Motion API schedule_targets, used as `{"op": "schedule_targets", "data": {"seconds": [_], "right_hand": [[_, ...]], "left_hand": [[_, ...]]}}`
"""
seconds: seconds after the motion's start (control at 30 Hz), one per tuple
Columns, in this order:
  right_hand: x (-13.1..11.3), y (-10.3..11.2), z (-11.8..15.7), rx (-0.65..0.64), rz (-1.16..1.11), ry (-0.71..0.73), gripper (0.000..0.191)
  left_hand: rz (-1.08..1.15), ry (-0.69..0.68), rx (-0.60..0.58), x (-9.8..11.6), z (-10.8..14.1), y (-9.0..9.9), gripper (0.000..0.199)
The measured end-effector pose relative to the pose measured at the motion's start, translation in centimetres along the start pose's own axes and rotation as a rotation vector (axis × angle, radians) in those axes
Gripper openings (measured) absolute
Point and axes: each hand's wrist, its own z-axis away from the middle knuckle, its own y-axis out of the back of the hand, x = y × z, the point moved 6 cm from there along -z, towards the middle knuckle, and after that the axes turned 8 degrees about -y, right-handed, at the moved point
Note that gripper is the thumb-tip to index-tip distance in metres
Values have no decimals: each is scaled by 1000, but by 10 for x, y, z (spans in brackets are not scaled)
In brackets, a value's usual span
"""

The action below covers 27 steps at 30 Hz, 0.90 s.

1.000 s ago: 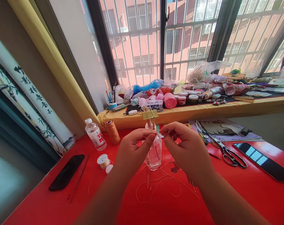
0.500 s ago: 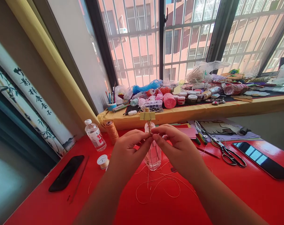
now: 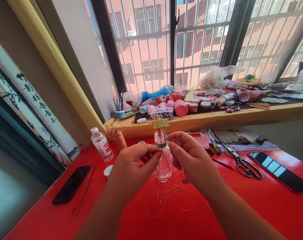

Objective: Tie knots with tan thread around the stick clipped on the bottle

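A clear glass bottle (image 3: pixel 164 166) with a green label band (image 3: pixel 161 145) stands upright between my hands. A yellow binder clip (image 3: pixel 160 124) sits above its mouth on a wooden stick. From the clip a tan braided cord (image 3: pixel 165 134) slants down toward the fingertips of my right hand (image 3: pixel 191 155), which pinch its lower end. My left hand (image 3: pixel 136 166) is at the bottle's left front, thumb and forefinger pressed together; whatever lies between them is too small to make out. Thin loose threads (image 3: pixel 176 191) curl on the red table around the bottle's base.
Left of my hands are a plastic bottle (image 3: pixel 101 145), an orange thread cone (image 3: pixel 119 140), a white spool (image 3: pixel 107 171) and a black phone (image 3: pixel 71 185). Scissors (image 3: pixel 246 165) and another phone (image 3: pixel 279 170) lie right. Craft supplies crowd the windowsill (image 3: pixel 216 118).
My hands have drawn apart, the left one moving left and slightly down. The clip and the cord have shifted right, and the bottle's green label now shows.
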Motion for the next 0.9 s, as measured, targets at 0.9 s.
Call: {"op": "schedule_targets", "data": {"seconds": [0.9], "right_hand": [[-4, -4, 1, -55, 89, -61, 21]], "left_hand": [[322, 211, -164, -30, -3, 2, 29]]}}
